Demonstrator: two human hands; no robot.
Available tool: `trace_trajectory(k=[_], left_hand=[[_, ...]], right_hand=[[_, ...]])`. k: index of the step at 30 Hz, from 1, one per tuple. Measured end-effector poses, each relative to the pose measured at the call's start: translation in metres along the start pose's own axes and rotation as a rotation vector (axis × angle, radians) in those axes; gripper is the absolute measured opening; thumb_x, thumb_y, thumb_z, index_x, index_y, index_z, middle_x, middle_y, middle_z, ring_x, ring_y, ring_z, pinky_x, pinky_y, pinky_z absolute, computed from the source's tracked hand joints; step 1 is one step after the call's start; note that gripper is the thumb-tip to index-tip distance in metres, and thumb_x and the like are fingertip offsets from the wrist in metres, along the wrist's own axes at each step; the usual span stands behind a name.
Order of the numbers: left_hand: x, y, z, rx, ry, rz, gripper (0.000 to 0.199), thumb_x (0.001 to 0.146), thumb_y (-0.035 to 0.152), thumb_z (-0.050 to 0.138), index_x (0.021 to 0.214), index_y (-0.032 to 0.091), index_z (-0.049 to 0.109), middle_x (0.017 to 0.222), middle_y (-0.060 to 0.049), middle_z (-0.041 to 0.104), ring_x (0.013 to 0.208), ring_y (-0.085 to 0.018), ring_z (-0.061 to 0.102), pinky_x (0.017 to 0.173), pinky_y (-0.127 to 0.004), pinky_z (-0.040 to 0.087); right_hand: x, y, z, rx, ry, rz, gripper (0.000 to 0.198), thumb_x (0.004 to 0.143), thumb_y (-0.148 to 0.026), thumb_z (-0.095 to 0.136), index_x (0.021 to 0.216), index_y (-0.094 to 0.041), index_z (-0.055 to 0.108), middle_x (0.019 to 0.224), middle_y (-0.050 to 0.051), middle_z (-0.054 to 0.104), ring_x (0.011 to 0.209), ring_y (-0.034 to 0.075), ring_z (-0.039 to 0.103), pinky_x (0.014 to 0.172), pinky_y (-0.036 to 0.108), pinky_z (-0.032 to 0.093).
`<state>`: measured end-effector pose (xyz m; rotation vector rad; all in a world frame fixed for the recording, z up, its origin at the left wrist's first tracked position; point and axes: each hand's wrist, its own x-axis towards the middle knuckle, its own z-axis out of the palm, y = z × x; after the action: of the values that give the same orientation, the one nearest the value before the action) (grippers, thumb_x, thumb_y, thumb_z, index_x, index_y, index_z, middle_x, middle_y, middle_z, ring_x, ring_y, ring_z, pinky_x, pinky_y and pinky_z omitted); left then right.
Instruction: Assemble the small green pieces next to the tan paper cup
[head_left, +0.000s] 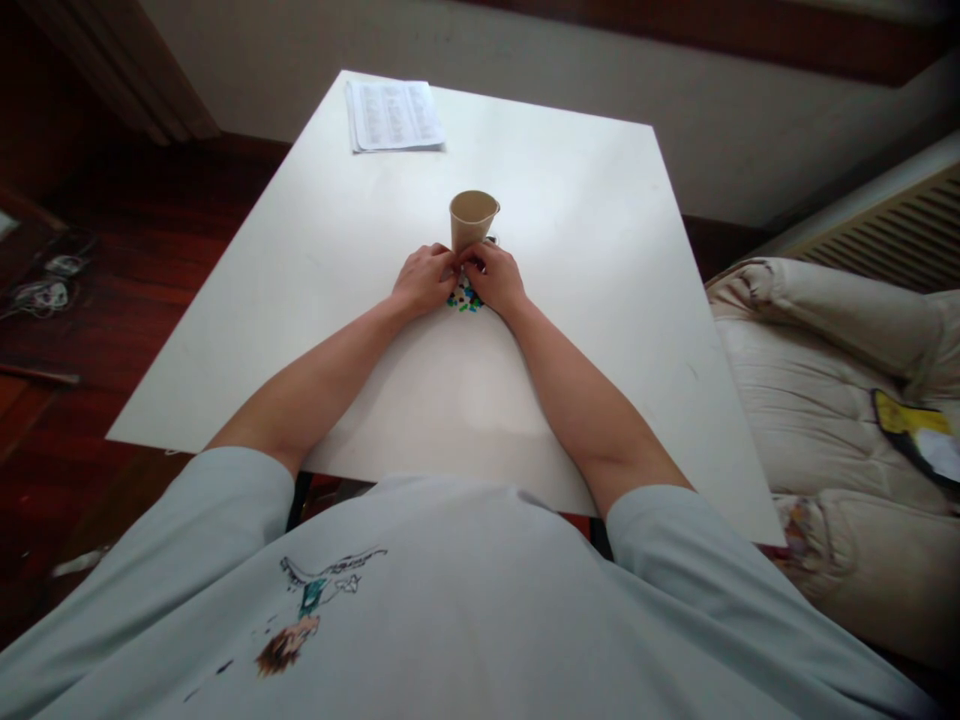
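A tan, cone-shaped cup (471, 225) stands upright near the middle of the white table, its mouth facing up. In front of its base lies a small pile of tiny green, blue, white and dark pieces (466, 298). My left hand (427, 277) is at the pile's left, fingers bent and tips drawn together close to the cup. From the right side, my right hand (493, 277) meets it, thumb and fingers pinched. The fingertips nearly touch one another; what they hold, if anything, is too small to tell. A small dark-and-white thing (491, 240) shows partly behind my right hand.
Printed sheets (396, 115) lie at the far left corner of the white table (570, 200). A cream padded sofa (810, 390) stands close along the right side, with a yellow-and-black item (904, 420) on it. Cables (49, 290) lie at the left.
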<state>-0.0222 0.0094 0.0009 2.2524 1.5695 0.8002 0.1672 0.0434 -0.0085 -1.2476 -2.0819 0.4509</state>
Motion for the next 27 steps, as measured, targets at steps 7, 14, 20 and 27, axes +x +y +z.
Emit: trace_trajectory(k=[7,14,20,27], left_hand=[[0.000,-0.001,0.000,-0.003,-0.002,0.000,0.032,0.100,0.029,0.069,0.126,0.032,0.087,0.132,-0.011,0.081,0.131,-0.036,0.068,0.116,-0.054,0.057],[0.000,0.000,0.001,0.009,-0.005,0.001,0.032,0.100,0.026,0.067,0.125,0.030,0.087,0.133,-0.012,0.080,0.130,-0.035,0.069,0.118,-0.055,0.055],[-0.001,0.003,-0.001,-0.002,0.000,-0.014,0.033,0.100,0.028,0.066,0.126,0.031,0.087,0.130,-0.011,0.081,0.130,-0.035,0.069,0.116,-0.054,0.056],[-0.001,0.004,-0.002,-0.002,-0.002,-0.013,0.032,0.100,0.029,0.067,0.124,0.031,0.087,0.130,-0.012,0.081,0.130,-0.036,0.069,0.117,-0.056,0.056]], right_hand=[[-0.001,0.003,0.001,-0.008,-0.003,-0.035,0.030,0.101,-0.034,0.060,0.119,-0.023,0.082,0.116,0.011,0.080,0.110,0.031,0.071,0.102,0.046,0.061],[0.001,0.011,0.005,-0.022,0.000,-0.005,0.027,0.103,-0.036,0.061,0.115,-0.022,0.081,0.115,0.011,0.079,0.105,0.029,0.072,0.100,0.045,0.061],[-0.001,0.001,-0.001,0.010,0.006,-0.024,0.028,0.104,-0.039,0.061,0.113,-0.022,0.082,0.111,0.011,0.079,0.103,0.029,0.072,0.099,0.045,0.061],[0.001,0.005,0.002,0.008,0.005,-0.019,0.030,0.102,-0.039,0.061,0.116,-0.023,0.082,0.115,0.012,0.080,0.107,0.031,0.072,0.101,0.046,0.061]])
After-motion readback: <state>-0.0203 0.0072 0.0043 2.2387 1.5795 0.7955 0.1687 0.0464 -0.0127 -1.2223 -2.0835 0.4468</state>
